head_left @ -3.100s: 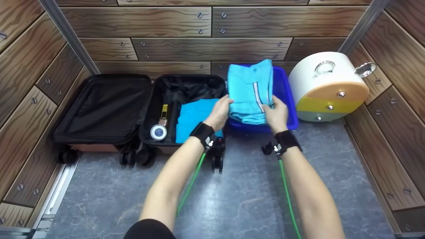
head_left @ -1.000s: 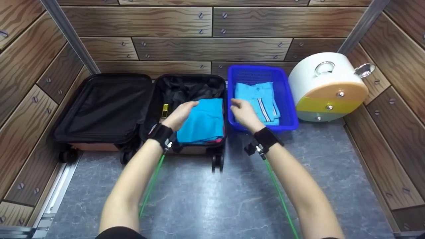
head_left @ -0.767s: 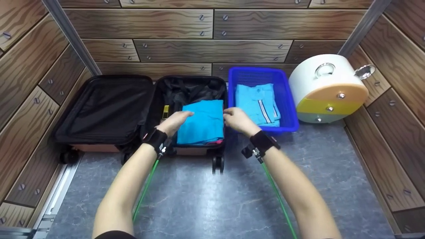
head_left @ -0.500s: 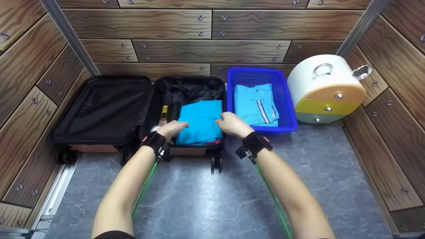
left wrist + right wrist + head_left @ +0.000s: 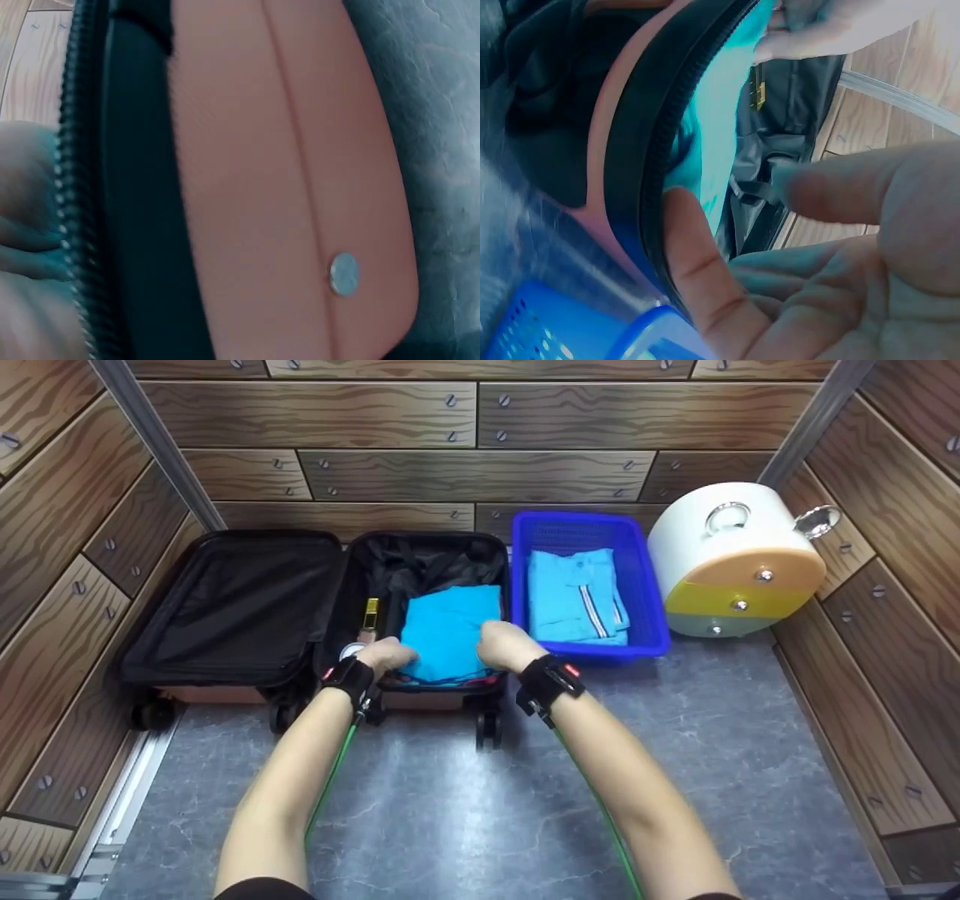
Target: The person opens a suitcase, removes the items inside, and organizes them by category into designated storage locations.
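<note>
A folded blue garment (image 5: pixel 450 630) lies in the right-hand half of an open black-lined suitcase (image 5: pixel 431 540). At its left front edge is my left hand (image 5: pixel 384 655), thumb toward the cloth and other fingers partly hidden. My right hand (image 5: pixel 506 646) is at the garment's right side; the right wrist view shows its thumb and fingers (image 5: pixel 705 274) apart beside the zipped rim, pinching nothing. A folded light-blue garment with a striped band (image 5: pixel 581 596) lies in the blue plastic basket (image 5: pixel 652 585). In the left wrist view, the suitcase's pink shell (image 5: pixel 240 180) hides much of the left hand.
Left of the garment lie a gold-coloured watch-like item (image 5: pixel 372 611) and a round white-lidded container (image 5: pixel 351 651). The suitcase's other half (image 5: pixel 240 600) lies open at left. A white rounded cabinet (image 5: pixel 712 525) with coloured drawers stands right of the basket. Wood-patterned walls surround the grey floor.
The light-blue garment, earlier held up in both hands, now lies in the basket. Both hands have moved left to the suitcase and down toward the blue garment's front part.
</note>
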The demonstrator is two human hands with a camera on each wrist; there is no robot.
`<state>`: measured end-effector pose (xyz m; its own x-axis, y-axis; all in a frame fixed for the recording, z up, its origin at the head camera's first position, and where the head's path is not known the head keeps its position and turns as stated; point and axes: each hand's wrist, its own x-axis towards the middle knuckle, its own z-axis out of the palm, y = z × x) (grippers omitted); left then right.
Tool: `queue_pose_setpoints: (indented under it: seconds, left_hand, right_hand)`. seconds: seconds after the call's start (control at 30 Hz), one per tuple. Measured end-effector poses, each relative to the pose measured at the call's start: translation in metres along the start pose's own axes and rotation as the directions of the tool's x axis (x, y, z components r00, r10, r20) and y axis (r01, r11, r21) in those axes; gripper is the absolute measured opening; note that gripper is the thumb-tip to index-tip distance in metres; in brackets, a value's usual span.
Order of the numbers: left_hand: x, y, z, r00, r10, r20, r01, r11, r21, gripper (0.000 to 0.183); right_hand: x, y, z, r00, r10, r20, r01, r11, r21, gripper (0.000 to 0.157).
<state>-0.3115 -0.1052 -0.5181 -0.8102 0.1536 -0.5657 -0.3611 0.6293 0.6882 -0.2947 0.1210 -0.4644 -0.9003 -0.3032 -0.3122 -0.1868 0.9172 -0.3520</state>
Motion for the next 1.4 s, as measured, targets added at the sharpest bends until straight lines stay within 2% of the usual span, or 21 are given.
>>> queue_pose_setpoints:
  seconds: [0.07, 0.17, 0.33, 0.47, 0.53, 0.6, 0.67, 0.73, 0.8, 0.83, 0.93, 1.03, 1.2, 1.33, 1.4]
  left_hand:
    - [0.000, 0.000, 0.001, 1.000, 0.011, -0.010, -0.010, 0.998, 0.068, 0.034]
    - [0.002, 0.001, 0.002, 0.999, 0.023, -0.043, -0.015, 0.987, 0.158, 0.034]
    - [0.008, 0.003, 0.003, 0.996, 0.012, -0.085, -0.001, 0.993, 0.121, 0.034]
    - [0.010, 0.002, 0.003, 0.994, 0.026, -0.109, -0.010, 0.990, 0.144, 0.036]
    - [0.009, 0.001, 0.002, 0.992, 0.030, -0.126, -0.010, 0.987, 0.157, 0.037]
    - [0.007, 0.000, 0.001, 0.988, 0.040, -0.147, -0.020, 0.991, 0.131, 0.035]
    - [0.005, 0.001, -0.001, 0.990, 0.023, -0.142, -0.023, 1.000, 0.004, 0.028]
    - [0.002, 0.002, -0.003, 0.994, 0.002, -0.113, -0.020, 0.987, -0.162, 0.020]
    - [0.000, 0.003, -0.005, 0.997, -0.017, -0.075, -0.007, 0.948, -0.318, 0.013]
    - [0.000, 0.004, -0.006, 0.998, -0.030, -0.051, 0.007, 0.918, -0.397, 0.011]
    - [0.001, 0.006, -0.008, 0.999, -0.044, -0.002, 0.036, 0.846, -0.532, 0.010]
    - [0.003, 0.008, -0.008, 0.998, -0.060, 0.030, 0.066, 0.798, -0.599, 0.011]
    - [0.005, 0.013, -0.002, 0.999, -0.047, 0.026, 0.053, 0.758, -0.650, 0.012]
    - [0.006, 0.014, 0.002, 0.999, -0.035, -0.011, 0.019, 0.758, -0.652, 0.012]
    - [0.006, 0.012, 0.003, 0.999, -0.027, -0.034, -0.001, 0.770, -0.638, 0.014]
  right_hand:
    - [0.003, -0.002, 0.002, 1.000, -0.006, -0.020, 0.005, 0.999, -0.050, 0.020]
    - [0.004, -0.008, 0.006, 0.999, -0.010, -0.031, 0.007, 0.993, -0.114, 0.028]
    - [0.005, -0.021, 0.010, 1.000, 0.007, -0.003, -0.008, 0.981, -0.192, 0.030]
    - [0.007, -0.027, 0.009, 0.999, 0.022, 0.047, -0.013, 0.984, -0.176, 0.030]
    - [0.009, -0.025, 0.007, 0.997, 0.019, 0.075, -0.008, 0.991, -0.136, 0.031]
    - [0.011, -0.019, 0.005, 0.996, 0.019, 0.085, -0.013, 0.997, -0.072, 0.030]
    - [0.012, -0.011, 0.002, 0.996, 0.026, 0.080, -0.028, 0.999, 0.024, 0.026]
    - [0.010, -0.003, 0.000, 0.998, 0.031, 0.059, -0.038, 0.992, 0.124, 0.020]
    - [0.008, 0.004, -0.002, 0.999, 0.029, 0.035, -0.035, 0.980, 0.197, 0.016]
    - [0.007, 0.006, -0.003, 0.999, 0.025, 0.028, -0.031, 0.974, 0.223, 0.017]
    - [0.006, 0.011, -0.004, 1.000, 0.024, 0.010, -0.026, 0.963, 0.266, 0.024]
    - [0.007, 0.011, -0.003, 0.999, 0.039, 0.026, -0.045, 0.948, 0.315, 0.036]
    - [0.009, 0.007, 0.000, 0.998, 0.020, 0.063, -0.043, 0.922, 0.384, 0.050]
    - [0.010, 0.009, 0.003, 0.998, 0.036, 0.048, -0.053, 0.891, 0.450, 0.056]
    - [0.011, 0.013, 0.004, 0.998, 0.052, 0.033, -0.062, 0.855, 0.515, 0.060]
